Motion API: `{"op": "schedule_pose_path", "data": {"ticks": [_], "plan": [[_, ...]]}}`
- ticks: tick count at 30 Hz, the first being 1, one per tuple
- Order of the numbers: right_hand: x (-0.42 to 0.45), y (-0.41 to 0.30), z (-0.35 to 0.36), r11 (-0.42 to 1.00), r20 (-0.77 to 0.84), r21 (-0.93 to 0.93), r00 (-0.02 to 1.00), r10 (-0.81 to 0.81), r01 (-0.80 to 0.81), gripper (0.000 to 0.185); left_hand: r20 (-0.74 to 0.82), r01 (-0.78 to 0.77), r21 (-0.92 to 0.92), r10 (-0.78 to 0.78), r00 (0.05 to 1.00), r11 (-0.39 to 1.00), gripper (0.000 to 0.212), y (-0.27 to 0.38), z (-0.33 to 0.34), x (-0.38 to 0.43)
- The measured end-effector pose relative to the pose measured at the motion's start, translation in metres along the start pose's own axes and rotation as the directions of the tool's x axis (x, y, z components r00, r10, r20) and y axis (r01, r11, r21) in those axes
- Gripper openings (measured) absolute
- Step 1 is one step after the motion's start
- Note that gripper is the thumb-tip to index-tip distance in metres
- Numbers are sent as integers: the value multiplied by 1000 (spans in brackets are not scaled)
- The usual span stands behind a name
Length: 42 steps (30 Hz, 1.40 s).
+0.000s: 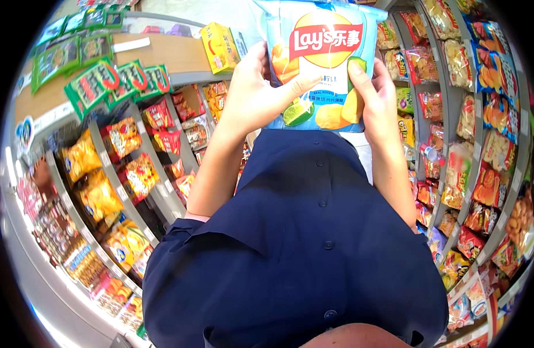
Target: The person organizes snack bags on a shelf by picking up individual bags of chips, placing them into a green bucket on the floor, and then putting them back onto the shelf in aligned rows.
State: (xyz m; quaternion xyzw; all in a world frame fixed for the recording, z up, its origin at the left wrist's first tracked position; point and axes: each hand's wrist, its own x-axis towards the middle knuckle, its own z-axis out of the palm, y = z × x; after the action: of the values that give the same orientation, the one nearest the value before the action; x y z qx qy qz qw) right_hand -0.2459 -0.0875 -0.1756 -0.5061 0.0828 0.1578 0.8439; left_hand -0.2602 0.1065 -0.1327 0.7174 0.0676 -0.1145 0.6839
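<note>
A light-blue bag of Lay's potato chips (321,48) is held up in front of my body at the top of the view. Its printed front, with pictures of chips and lime, faces me. My left hand (258,98) grips the left side, its thumb lying across the front. On the opposite side, my right hand (375,98) has its thumb pressed on the front near the pictured lime. The other fingers of both hands are mostly hidden behind the bag. The bag looks full, and its lower edge hangs just above my dark blue buttoned shirt (301,217).
Tiered shelves of snack bags (132,174) curve along my left. Green packets (93,85) and a yellow box (220,48) stand on a wooden-topped ledge there. More shelves with packaged snacks (458,165) rise on my right. Pale floor shows between.
</note>
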Motion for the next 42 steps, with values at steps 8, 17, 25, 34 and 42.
{"op": "schedule_pose_path", "data": {"ticks": [8, 17, 25, 34, 42], "plan": [[203, 76, -3, 952, -133, -299, 991, 17, -57, 45, -21, 184, -2, -184, 983, 983, 46, -106, -75, 198], [438, 337, -89, 696, -252, -623, 934, 253, -356, 50, -123, 409, -257, -449, 885, 876, 73, -410, -145, 383], [524, 455, -130, 559, -279, -643, 840, 466, -524, 51, -205, 509, -147, -530, 823, 848, 78, -552, -167, 433], [505, 429, -142, 361, -328, -824, 887, 325, -437, 77, -375, 500, 371, -366, 852, 782, 85, -541, -157, 406], [273, 310, -228, 258, -396, -850, 880, 261, -459, 77, -550, 474, 383, -216, 807, 793, 62, -452, -143, 170]]}}
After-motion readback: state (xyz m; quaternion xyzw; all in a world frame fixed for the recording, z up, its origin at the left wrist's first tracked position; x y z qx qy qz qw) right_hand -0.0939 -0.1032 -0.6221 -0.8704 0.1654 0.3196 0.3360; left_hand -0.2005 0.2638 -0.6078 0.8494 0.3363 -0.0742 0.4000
